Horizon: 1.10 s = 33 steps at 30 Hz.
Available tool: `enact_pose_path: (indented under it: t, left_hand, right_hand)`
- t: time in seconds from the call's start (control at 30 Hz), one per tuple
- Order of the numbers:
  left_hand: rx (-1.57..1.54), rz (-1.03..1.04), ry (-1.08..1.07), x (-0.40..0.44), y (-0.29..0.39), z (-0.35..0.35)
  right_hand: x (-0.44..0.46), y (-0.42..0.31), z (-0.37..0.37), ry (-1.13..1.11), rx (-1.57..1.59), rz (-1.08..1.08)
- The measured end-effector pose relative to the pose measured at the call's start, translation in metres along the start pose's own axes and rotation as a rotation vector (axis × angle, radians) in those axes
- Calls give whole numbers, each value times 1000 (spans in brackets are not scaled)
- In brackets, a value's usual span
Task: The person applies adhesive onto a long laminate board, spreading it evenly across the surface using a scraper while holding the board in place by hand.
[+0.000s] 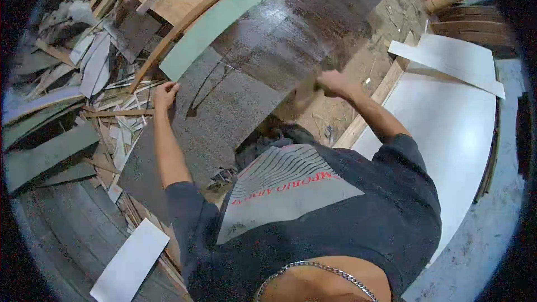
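A dark grey sheet (pixel 224 98) lies in front of me, with a wet, glossy brown coating (pixel 302 19) over its far part and a thin dark streak on its bare near part. My left hand (pixel 164 96) is at the sheet's left edge, fingers bent together on it, beside the near end of a pale green strip (pixel 196 50). My right hand (pixel 334 83) is closed above the sheet's right edge. A brownish flat thing (pixel 304 92) by its fingers is smeared by motion, so its kind cannot be made out.
White panels (pixel 442 117) lean on a wooden bar (pixel 372 103) at the right. Offcuts and splinters (pixel 120 106) are heaped at the left, with a green-grey board (pixel 53 156) and a white board (pixel 130 260) nearby. A curved wooden strip (pixel 190 17) runs along the far side.
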State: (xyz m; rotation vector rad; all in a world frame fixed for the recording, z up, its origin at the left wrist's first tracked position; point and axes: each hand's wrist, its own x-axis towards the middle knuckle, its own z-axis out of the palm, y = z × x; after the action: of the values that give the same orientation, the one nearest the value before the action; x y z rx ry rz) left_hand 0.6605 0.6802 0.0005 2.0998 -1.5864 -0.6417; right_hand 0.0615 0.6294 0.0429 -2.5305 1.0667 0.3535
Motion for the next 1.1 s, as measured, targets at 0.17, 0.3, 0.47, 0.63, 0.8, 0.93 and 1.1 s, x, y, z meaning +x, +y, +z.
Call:
enact_pose_path:
  t: [0.17, 0.3, 0.47, 0.63, 0.8, 0.93, 1.1]
  left_hand:
    - [-12, 105, 8, 0, -5, -3]
    - [22, -20, -53, -8, 9, -12]
    - [1, -3, 41, -7, -4, -1]
    - [-159, -10, 13, -8, -16, -1]
    - [4, -64, 119, -26, -18, -12]
    - [55, -194, 200, -57, 9, -21]
    - [-58, -156, 159, -43, -12, -17]
  right_hand:
    - [-73, 55, 146, -180, 168, 238]
    - [-115, 30, 129, 119, 740, 402]
    - [-58, -87, -2, 527, 974, 206]
    - [72, -161, -56, 765, 378, -143]
    - [173, -166, -46, 795, -51, -244]
    - [207, -173, -46, 738, -177, -279]
    - [238, -167, -42, 706, -196, -241]
